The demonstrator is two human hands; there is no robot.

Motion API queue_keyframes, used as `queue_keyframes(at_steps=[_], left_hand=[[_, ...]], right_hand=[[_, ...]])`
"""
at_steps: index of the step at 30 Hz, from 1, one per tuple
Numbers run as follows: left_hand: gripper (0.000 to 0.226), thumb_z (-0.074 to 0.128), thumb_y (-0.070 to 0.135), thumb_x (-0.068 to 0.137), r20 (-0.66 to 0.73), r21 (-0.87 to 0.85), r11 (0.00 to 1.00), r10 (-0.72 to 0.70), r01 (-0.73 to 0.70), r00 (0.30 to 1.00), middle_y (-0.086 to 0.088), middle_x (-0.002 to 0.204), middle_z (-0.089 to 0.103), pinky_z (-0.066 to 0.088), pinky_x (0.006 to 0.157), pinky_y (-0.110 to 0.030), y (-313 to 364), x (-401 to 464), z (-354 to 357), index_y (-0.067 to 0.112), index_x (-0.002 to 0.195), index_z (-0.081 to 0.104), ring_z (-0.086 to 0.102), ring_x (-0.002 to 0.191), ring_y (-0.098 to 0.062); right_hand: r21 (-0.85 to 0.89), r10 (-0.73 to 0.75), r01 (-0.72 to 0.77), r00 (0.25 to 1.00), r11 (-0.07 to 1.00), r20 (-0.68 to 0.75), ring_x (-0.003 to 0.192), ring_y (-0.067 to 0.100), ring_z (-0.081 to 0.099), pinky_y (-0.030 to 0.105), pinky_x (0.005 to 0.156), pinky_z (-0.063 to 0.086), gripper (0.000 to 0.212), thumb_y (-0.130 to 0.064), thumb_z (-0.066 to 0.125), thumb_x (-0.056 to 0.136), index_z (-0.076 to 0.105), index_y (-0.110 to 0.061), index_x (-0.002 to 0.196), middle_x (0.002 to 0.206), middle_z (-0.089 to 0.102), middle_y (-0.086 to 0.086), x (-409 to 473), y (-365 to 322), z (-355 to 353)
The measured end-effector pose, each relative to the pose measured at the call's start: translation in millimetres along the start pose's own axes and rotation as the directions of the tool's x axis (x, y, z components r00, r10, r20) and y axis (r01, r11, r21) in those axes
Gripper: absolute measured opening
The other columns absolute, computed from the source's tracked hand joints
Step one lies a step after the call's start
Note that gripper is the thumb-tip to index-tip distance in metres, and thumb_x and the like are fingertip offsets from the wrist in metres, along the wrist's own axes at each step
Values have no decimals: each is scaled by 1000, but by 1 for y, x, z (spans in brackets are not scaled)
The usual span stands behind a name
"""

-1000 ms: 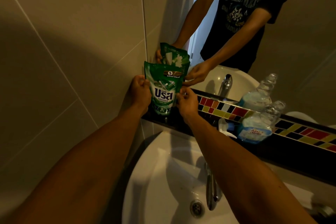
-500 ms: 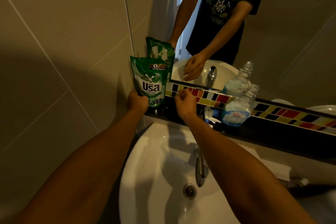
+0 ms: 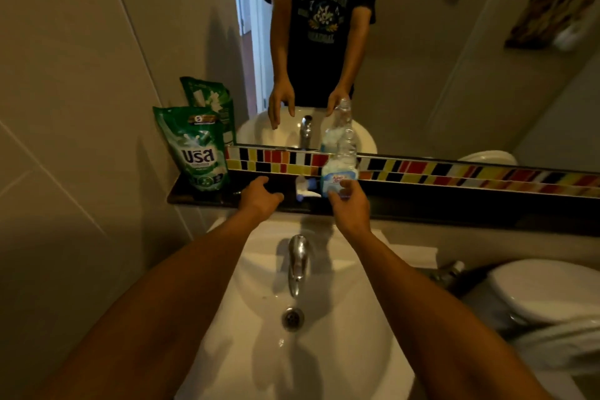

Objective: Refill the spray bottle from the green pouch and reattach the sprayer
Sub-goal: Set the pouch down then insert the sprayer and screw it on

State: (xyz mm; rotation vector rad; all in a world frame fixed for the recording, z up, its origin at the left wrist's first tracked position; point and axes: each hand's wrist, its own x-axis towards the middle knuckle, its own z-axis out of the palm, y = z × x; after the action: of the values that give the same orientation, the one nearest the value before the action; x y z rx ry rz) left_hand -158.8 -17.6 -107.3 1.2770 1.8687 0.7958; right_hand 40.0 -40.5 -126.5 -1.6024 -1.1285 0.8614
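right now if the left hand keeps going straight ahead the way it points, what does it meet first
Probably the white sprayer lying on the dark ledge, just beyond the left hand. The open fingers aim forward and slightly right. Depth is unclear; it might reach the bare ledge first.
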Motion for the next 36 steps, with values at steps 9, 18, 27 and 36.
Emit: queue_keyframes(at_steps=[9,18,27,36], left_hand=[[73,77,23,85,25,-11,1000,-25,25,999,-17,143,51,46,104,-42,19,2,43,9,147,42,52,128,-32],[50,62,13,96,11,15,998,-69,68,998,-18,129,61,40,80,-27,29,36,71,3,143,45,61,111,-27],[39,77,31,83,-22,-5,996,-85,85,996,-10,108,69,57,84,-44,19,65,96,9,113,66,66,95,-27],[37,77,28,84,-96,3,972,-233,234,968,-10,105,69,48,65,-32,22,67,108,8,113,66,62,83,-22]], right_hand=[[3,-24,24,999,1000,38,129,24,58,13,71,51,57,-14,70,95,47,-14,146,142,57,9,33,-9,-56],[44,-146,140,944,989,295,135,14,48,31,97,55,65,-13,73,92,45,-23,150,150,52,0,97,-32,-56],[67,-146,129,893,989,425,117,10,64,22,81,60,50,-16,75,91,57,-18,138,131,66,-2,120,-28,-50],[140,-186,143,905,980,382,114,11,68,28,90,59,45,-11,74,91,58,-13,133,127,69,1,110,-24,-53]])
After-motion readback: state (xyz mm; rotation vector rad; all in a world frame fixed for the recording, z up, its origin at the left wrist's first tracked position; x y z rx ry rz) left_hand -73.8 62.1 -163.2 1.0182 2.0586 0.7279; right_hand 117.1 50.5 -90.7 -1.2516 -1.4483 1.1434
